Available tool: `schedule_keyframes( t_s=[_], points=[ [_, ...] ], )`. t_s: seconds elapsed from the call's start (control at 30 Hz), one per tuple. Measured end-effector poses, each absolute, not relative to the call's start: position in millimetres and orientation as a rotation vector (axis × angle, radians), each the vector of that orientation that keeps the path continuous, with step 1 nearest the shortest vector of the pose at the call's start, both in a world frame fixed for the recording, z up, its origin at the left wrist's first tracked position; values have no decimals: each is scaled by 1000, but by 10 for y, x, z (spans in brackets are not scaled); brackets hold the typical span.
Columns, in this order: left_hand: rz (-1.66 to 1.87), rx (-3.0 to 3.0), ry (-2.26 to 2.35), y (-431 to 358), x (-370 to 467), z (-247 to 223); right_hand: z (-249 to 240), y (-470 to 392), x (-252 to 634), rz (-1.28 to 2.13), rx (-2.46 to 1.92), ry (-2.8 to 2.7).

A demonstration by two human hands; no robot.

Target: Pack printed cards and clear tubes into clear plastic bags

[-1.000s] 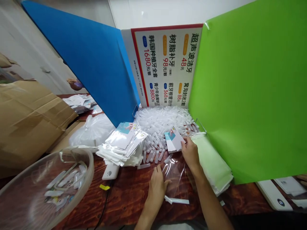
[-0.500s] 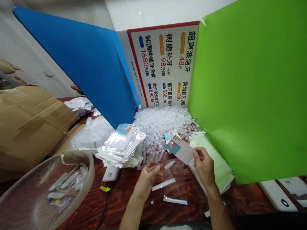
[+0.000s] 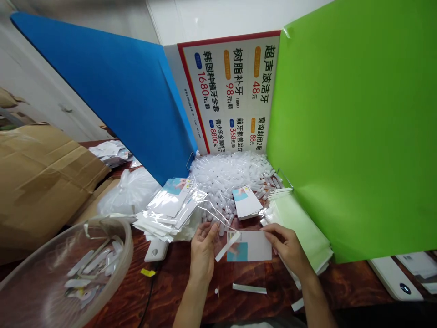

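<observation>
My left hand (image 3: pixel 204 248) is closed on a clear plastic bag, whose white flap strip (image 3: pixel 223 250) slants across the front of a printed card (image 3: pixel 258 246). My right hand (image 3: pixel 287 246) pinches that card by its right edge; the card is white with a teal picture area and lies level, partly behind or inside the film, I cannot tell which. Just beyond it rests a small stack of the same cards (image 3: pixel 248 203). A heap of small white-capped plastic tubes (image 3: pixel 232 173) lies further back. Another white strip (image 3: pixel 249 289) is on the table (image 3: pixel 191 300) in front.
Filled clear packets (image 3: pixel 170 209) are piled at left, beside a clear plastic tub (image 3: pixel 128 255) of scraps. A stack of pale green-white sleeves (image 3: pixel 307 228) lies at right. Blue (image 3: pixel 112 91) and green panels (image 3: pixel 348 136) wall the sides; a cardboard box (image 3: pixel 48 182) stands far left.
My right hand has brought the card down and left from above the card stack to the bag, turning it level. My left hand has lifted the bag off the table.
</observation>
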State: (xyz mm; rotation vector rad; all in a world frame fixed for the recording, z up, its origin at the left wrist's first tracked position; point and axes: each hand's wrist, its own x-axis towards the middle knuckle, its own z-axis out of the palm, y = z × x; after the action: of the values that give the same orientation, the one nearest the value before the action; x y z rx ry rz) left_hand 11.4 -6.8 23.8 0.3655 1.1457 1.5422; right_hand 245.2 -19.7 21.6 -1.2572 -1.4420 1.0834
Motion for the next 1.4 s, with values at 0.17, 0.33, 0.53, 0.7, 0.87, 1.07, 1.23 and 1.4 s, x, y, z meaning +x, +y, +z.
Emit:
schedule_keyframes(
  t_s=[0.17, 0.33, 0.53, 0.7, 0.87, 1.07, 1.23, 1.4],
  points=[
    [1529, 564, 1223, -148, 187, 262, 216, -167, 2296, 1229, -1198, -1240],
    [1344, 658, 1256, -224, 401, 232, 211, -150, 1990, 1415, -1038, -1095],
    [1263, 809, 1303, -132, 351, 365, 244, -159, 1738, 1496, -827, -905],
    [1617, 831, 1672, 137, -498, 812, 268, -34, 1927, 1380, -1004, -1162],
    [1065, 1550, 2297, 433, -1345, 1097, 203, 356, 2088, 637, -1450, -1671],
    [869, 2004, 2633, 586, -1324, 1025, 145, 684, 2035, 382, -1905, -1864],
    [1186, 2124, 2068, 99, -421, 573, 136, 742, 1957, 379, -2081, -1845],
    [598, 2032, 1909, -472, 421, -344, 160, 771, 1922, 352, -2141, -1862]
  ],
)
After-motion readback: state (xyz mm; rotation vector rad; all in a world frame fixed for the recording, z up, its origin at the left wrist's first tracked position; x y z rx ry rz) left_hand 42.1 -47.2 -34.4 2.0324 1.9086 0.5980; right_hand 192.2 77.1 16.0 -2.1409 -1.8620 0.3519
